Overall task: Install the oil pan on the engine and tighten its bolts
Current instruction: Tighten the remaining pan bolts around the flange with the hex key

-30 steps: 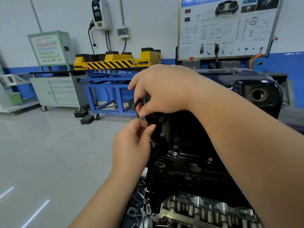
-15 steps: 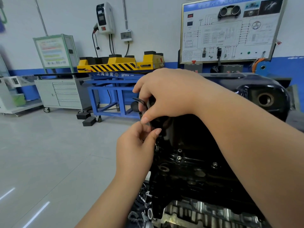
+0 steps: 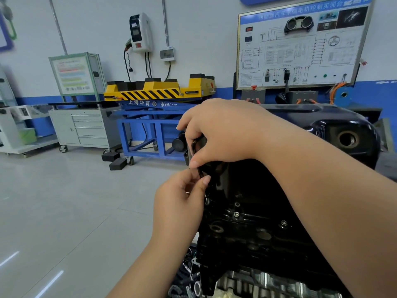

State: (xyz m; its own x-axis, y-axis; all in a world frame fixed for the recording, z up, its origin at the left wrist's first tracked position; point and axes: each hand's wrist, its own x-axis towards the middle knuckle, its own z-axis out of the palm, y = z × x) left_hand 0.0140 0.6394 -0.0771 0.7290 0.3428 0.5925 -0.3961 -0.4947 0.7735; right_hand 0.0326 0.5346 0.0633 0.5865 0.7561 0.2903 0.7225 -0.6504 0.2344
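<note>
Starting bolts: right hand [image 3: 221,130] grips the pan's [image 3: 318,123] left end; just below it, left hand [image 3: 180,203] pinches, probably, a hidden bolt. Next, thread it straight.

Both hands are at the oil pan's left end on my feed.

I see the right hand [image 3: 219,130] curled over the end of the black oil pan [image 3: 335,130]. At its six o'clock the left hand [image 3: 182,203] pinches the pan's rim between thumb and forefinger. The engine [image 3: 247,233] fills five o'clock, with a small bolt [image 3: 207,196] just under the left fingertips. A yellow striped lift table [image 3: 159,91] stands at eleven o'clock and a wiring board [image 3: 300,46] at one.
</note>
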